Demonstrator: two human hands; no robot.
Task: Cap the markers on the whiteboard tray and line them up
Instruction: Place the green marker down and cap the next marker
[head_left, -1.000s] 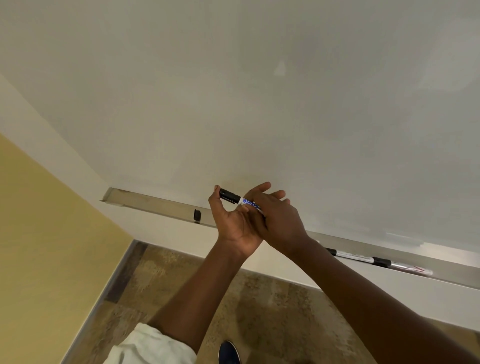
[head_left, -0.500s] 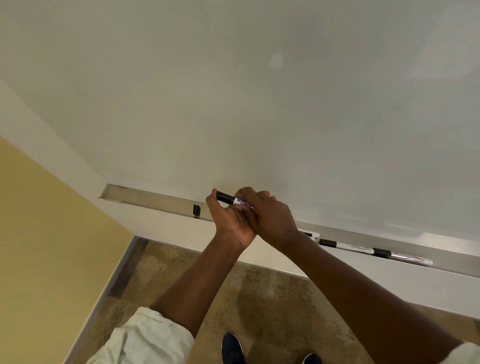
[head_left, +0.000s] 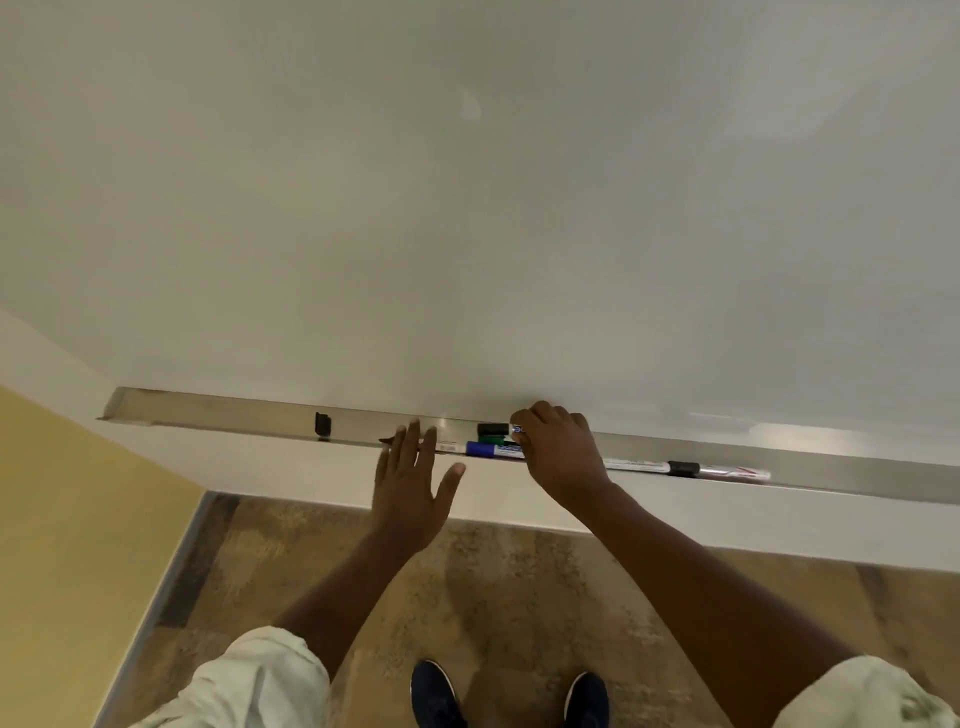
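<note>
- Black-capped marker (head_left: 493, 429) lay at the back of the whiteboard tray (head_left: 218, 410), its barrel end under the right hand (head_left: 558, 457), which was curled down over it; whether the fingers actually pinched it could not be told.
- Just in front lay a green marker (head_left: 491, 439), mostly hidden, and a blue-capped marker (head_left: 493, 450) at the tray's front edge, all three side by side.
- These looked light, stiff and smooth, likely to roll; a pinch at mid-barrel would probably steady one best, with the cap pressed straight on.
- The left hand (head_left: 410, 486) hung flat and spread, holding nothing, fingertips near a white marker (head_left: 449, 447) at the tray's lip.
- A loose black cap (head_left: 322, 424) stood alone further left.
- Two thin markers (head_left: 685, 468) lay end to end on the right, well apart from the group.
</note>
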